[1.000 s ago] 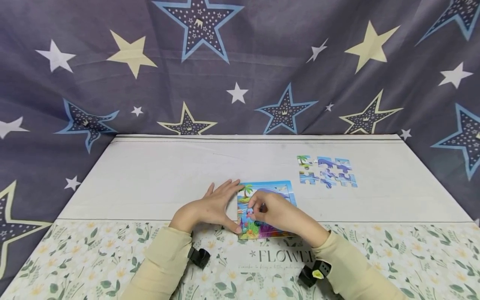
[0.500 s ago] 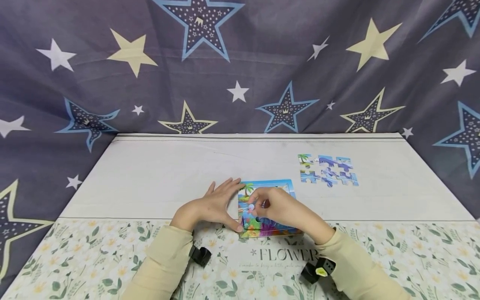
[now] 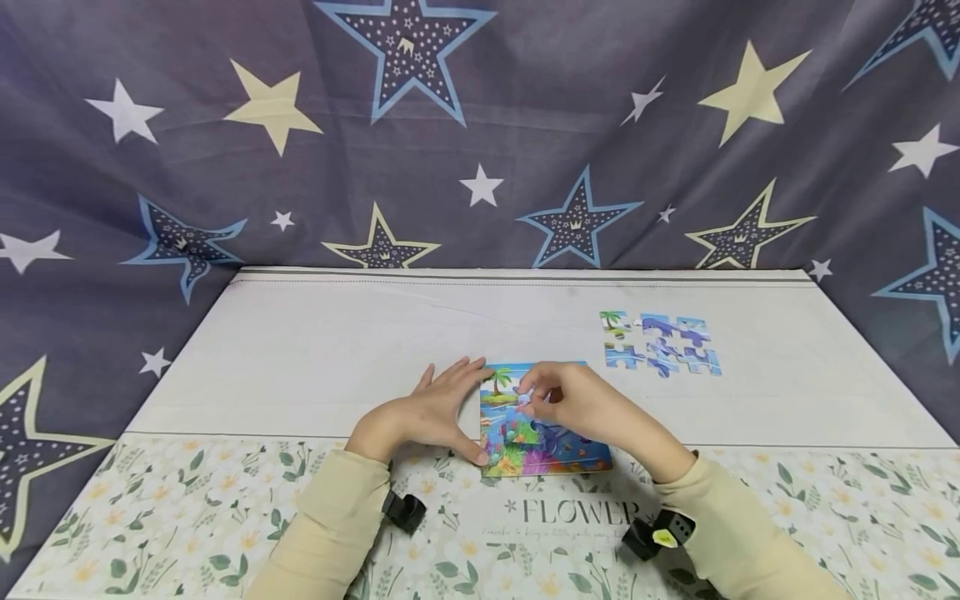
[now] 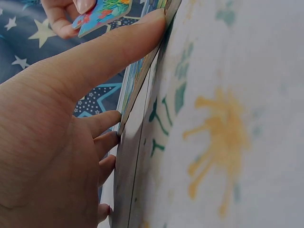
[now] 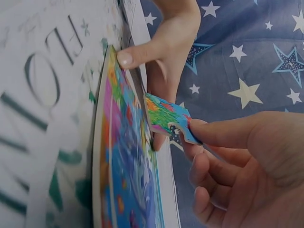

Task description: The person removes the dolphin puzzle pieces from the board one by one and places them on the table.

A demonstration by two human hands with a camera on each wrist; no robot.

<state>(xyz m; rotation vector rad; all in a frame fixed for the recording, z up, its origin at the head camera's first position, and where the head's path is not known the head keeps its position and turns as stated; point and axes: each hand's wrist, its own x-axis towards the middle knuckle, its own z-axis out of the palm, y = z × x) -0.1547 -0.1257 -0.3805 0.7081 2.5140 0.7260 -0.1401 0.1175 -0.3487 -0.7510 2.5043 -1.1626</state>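
My right hand pinches a jigsaw piece by one end between thumb and fingers. The piece is green, blue and orange, and it hangs tilted above the picture puzzle board. In the left wrist view the piece also shows, at the top beside the fingertips. My left hand spreads along the board's left side. Its thumb rests at the near left corner and its fingers reach the far left corner. The right hand hides part of the board's upper right.
Several removed jigsaw pieces with a palm tree and dolphin parts lie in two rows at the back right. A flowered cloth covers the table's front, a white one its back. A star-patterned curtain hangs behind.
My right hand has moved to the right and slightly away, raising the pinched piece so that more of it shows above the board. My left hand keeps its place at the board's edge.
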